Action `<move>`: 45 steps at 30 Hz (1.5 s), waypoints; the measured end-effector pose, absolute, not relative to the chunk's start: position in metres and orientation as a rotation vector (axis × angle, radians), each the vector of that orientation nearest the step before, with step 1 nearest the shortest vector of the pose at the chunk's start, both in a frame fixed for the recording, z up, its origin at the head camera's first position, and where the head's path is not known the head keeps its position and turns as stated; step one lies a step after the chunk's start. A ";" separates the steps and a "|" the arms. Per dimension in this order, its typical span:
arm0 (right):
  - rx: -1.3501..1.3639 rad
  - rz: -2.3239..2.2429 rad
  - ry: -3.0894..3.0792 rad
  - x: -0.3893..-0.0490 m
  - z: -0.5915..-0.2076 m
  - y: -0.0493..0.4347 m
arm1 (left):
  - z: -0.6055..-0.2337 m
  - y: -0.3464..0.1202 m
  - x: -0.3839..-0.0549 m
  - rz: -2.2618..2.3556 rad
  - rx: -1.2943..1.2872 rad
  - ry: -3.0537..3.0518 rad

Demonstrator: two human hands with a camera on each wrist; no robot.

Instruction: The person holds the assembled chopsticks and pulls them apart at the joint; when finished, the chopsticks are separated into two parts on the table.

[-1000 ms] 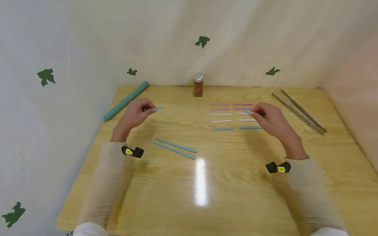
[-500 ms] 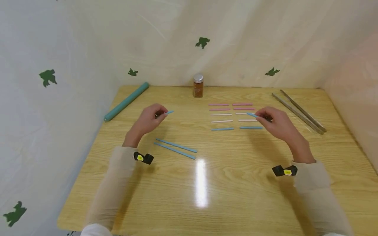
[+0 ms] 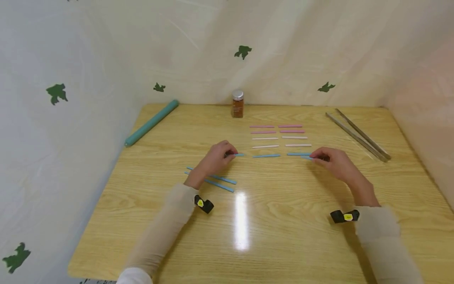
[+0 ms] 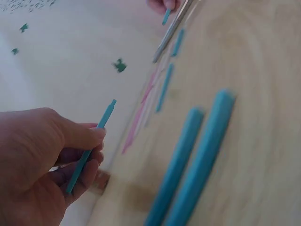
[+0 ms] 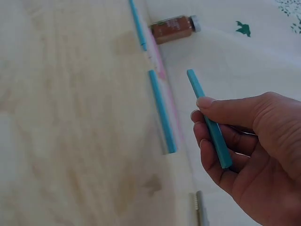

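My left hand (image 3: 217, 158) pinches a short blue stick (image 4: 106, 117) with a narrower tip, left of the rows of sticks. At the rows' right end, my right hand (image 3: 335, 165) holds another short blue stick (image 5: 217, 141) between thumb and fingers, close to a blue stick (image 3: 298, 154) on the table. A further blue stick (image 3: 267, 156) lies in that same row. Behind it are two rows of white sticks (image 3: 265, 146), then two of pink sticks (image 3: 262, 126). Two longer blue sticks (image 3: 222, 178) lie slanted, partly hidden under my left wrist.
A small jar (image 3: 238, 104) with a silver lid and reddish-brown contents stands at the back. The green rod (image 3: 152, 123) lies at the back left of the wooden table (image 3: 283, 244). Metal tongs (image 3: 358, 136) lie at the right. Pale cloth walls enclose the table.
My left hand has moved right and nearer with its blue stick, over the longer sticks. My right hand has come slightly nearer and right, from over the white row down to the blue row.
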State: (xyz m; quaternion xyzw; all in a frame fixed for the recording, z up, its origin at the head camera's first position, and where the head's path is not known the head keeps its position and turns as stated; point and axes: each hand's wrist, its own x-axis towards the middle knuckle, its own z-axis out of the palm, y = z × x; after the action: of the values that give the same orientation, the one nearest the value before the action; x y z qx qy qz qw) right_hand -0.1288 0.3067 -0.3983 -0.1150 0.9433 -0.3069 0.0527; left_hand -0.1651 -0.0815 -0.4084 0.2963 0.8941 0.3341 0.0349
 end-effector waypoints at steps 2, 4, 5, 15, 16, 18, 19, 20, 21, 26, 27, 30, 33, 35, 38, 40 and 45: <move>-0.337 -0.934 2.858 -0.128 -0.405 0.308 | -0.414 -0.066 -0.161 1.022 0.908 2.747; -0.324 -0.933 2.851 -0.127 -0.411 0.308 | -0.419 -0.052 -0.157 1.010 0.893 2.738; -0.320 -0.929 2.855 -0.126 -0.413 0.307 | -0.421 -0.044 -0.155 1.005 0.885 2.730; -0.348 -0.930 2.885 -0.132 -0.431 0.300 | -0.427 0.009 -0.143 0.924 0.838 2.783; -0.349 -0.926 2.888 -0.133 -0.432 0.300 | -0.427 0.012 -0.143 0.908 0.835 2.794; -0.355 -0.918 2.894 -0.134 -0.433 0.300 | -0.427 0.017 -0.144 0.879 0.828 2.806; -0.359 -0.915 2.895 -0.134 -0.433 0.299 | -0.428 0.018 -0.144 0.868 0.821 2.809; -0.364 -0.914 2.897 -0.134 -0.434 0.299 | -0.429 0.020 -0.144 0.862 0.812 2.809; -0.371 -0.910 2.900 -0.135 -0.434 0.299 | -0.430 0.021 -0.144 0.861 0.803 2.805; -0.387 -0.911 2.913 -0.136 -0.434 0.298 | -0.432 0.025 -0.144 0.863 0.778 2.799; -0.388 -0.909 2.917 -0.136 -0.434 0.298 | -0.432 0.026 -0.144 0.868 0.778 2.799; -0.399 -0.913 2.927 -0.136 -0.434 0.298 | -0.431 0.028 -0.144 0.869 0.780 2.810; -0.413 -0.921 2.939 -0.137 -0.435 0.297 | -0.432 0.029 -0.144 0.877 0.794 2.823; -0.422 -0.927 2.945 -0.136 -0.435 0.296 | -0.433 0.029 -0.145 0.875 0.803 2.830; -0.439 -0.921 2.962 -0.136 -0.436 0.296 | -0.434 0.029 -0.145 0.873 0.818 2.831; -0.451 -0.915 2.973 -0.137 -0.437 0.296 | -0.435 0.029 -0.146 0.862 0.827 2.831; -0.472 -0.914 2.975 -0.137 -0.438 0.296 | -0.436 0.030 -0.145 0.827 0.833 2.847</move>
State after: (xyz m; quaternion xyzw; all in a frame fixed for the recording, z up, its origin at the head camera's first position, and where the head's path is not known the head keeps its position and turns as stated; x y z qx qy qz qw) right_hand -0.1371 0.2958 -0.4381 -0.1499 0.9451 -0.2903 -0.0029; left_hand -0.1452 0.0297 -0.4355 0.2703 0.9241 0.2683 0.0312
